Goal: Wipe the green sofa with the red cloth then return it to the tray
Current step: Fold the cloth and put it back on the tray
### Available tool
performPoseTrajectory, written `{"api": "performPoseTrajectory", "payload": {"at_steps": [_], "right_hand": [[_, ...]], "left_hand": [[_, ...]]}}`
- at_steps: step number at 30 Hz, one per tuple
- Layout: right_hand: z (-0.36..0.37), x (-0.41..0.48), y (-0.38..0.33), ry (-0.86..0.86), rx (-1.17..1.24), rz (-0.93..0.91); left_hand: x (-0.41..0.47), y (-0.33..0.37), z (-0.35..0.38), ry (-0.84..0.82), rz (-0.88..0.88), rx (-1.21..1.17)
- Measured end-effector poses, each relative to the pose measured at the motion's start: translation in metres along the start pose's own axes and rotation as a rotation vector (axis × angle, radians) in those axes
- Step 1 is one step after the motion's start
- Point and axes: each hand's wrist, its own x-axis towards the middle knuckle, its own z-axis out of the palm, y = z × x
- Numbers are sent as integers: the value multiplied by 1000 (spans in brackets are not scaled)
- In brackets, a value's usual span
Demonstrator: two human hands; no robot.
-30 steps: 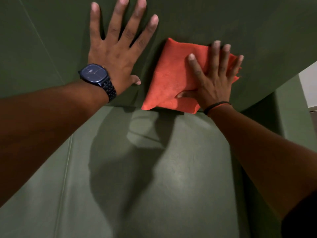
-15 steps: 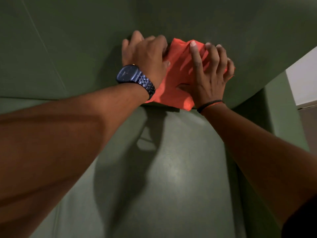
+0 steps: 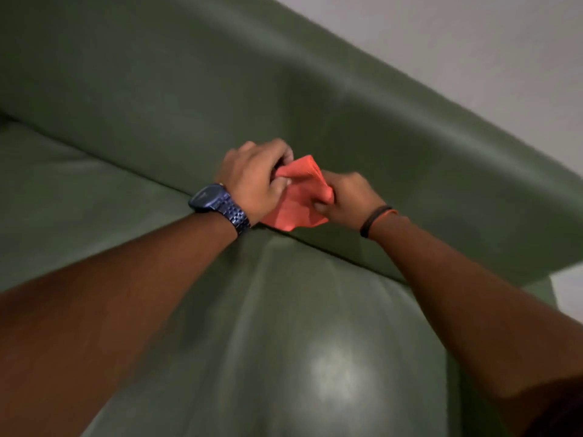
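The red cloth [image 3: 298,198] is bunched between both hands, just in front of the green sofa's backrest [image 3: 362,127], above the crease where backrest meets seat. My left hand [image 3: 254,178], with a dark blue watch at the wrist, grips the cloth's left edge with curled fingers. My right hand [image 3: 345,197], with a thin band at the wrist, pinches the cloth's right edge. The seat cushion [image 3: 284,342] spreads below my forearms. No tray is in view.
A pale wall [image 3: 473,36] rises behind the sofa's back at the top right. The sofa's right armrest [image 3: 542,288] ends near the right edge, with pale wall beside it.
Both hands, earlier pressed flat on the backrest and cloth, have closed on the cloth and gathered it up. The view has tilted and pulled back, showing the backrest's top and the wall.
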Motion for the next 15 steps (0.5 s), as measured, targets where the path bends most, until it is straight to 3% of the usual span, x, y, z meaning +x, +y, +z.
{"api": "performPoseTrajectory", "payload": {"at_steps": [5, 9, 15], "right_hand": [[3, 94, -240, -83, 78, -418], [20, 148, -465, -176, -21, -707], [52, 134, -746, -209, -53, -1120]], "left_hand": [[-54, -99, -215, 48, -209, 303], [-135, -171, -407, 96, -449, 579], [-292, -206, -625, 189, -821, 832]]}}
